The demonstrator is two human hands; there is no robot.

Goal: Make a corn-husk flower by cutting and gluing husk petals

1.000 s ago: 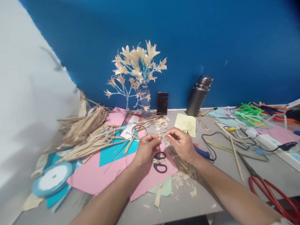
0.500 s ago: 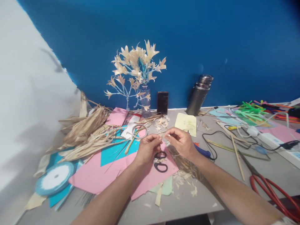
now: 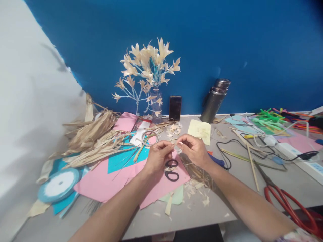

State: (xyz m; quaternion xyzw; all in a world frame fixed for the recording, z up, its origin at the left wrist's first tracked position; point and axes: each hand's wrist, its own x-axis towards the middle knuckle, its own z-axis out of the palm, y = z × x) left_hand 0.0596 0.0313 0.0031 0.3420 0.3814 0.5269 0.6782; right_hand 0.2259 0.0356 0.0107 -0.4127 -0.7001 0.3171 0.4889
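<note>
My left hand [image 3: 158,155] and my right hand [image 3: 193,149] meet over the pink paper [image 3: 118,181], fingertips pinched together on a small pale dried-leaf strip [image 3: 175,144] held between them. Black-handled scissors [image 3: 171,169] lie on the pink paper just below my hands. A roll of clear tape [image 3: 149,137] sits just beyond my left hand. Leaf scraps [image 3: 199,191] litter the table under my right wrist.
A pile of dried leaves [image 3: 93,141] lies at the left, a blue ribbon spool [image 3: 59,185] nearer. A vase of leaf flowers [image 3: 148,77], a phone [image 3: 175,107] and a steel flask [image 3: 214,101] stand by the blue wall. Red scissors [image 3: 287,205], cables and sticks lie at the right.
Both hands stay pinched on the strip and have shifted slightly up and away in the view; the camera tilted a little.
</note>
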